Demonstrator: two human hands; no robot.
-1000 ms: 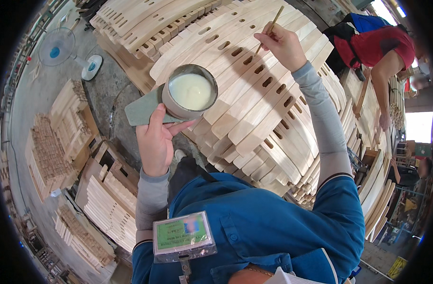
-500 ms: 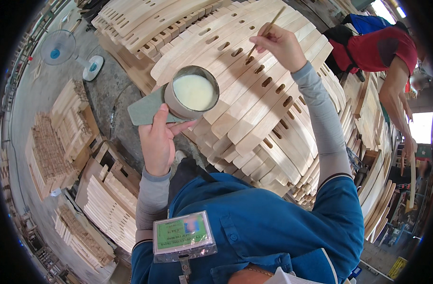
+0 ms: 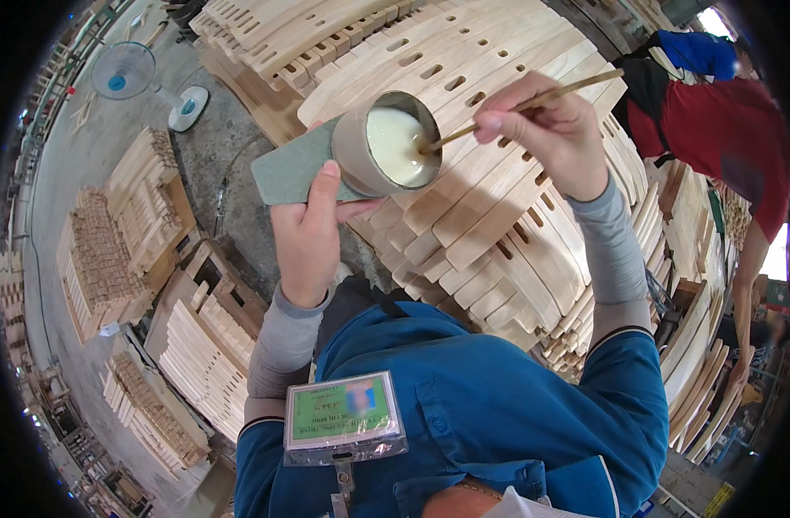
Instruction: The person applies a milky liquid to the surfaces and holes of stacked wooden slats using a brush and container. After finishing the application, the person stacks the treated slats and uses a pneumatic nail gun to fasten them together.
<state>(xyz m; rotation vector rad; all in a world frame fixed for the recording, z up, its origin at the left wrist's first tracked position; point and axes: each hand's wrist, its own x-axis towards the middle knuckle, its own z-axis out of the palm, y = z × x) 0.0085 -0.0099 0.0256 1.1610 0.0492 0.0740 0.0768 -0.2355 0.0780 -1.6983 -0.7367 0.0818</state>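
Note:
My left hand (image 3: 310, 231) grips a round tan cup (image 3: 353, 148) with creamy white liquid (image 3: 393, 145) inside, held together with a flat grey-green pad (image 3: 289, 167) under it. My right hand (image 3: 552, 131) pinches a thin wooden stick (image 3: 533, 99) whose lower tip dips into the white liquid at the cup's right rim. Both hands hover over a big stack of pale slotted wooden parts (image 3: 498, 207) in front of me.
A second stack of wooden pieces (image 3: 274, 43) lies behind. Pallets of wood strips (image 3: 118, 224) and slats (image 3: 200, 354) stand at the left on the concrete floor. A floor fan (image 3: 131, 73) sits at the top left. Another person in a red shirt (image 3: 732, 129) works at the right.
My right hand came down and left from the far side of the stack, bringing the stick's tip into the cup. My left hand held the cup roughly in place.

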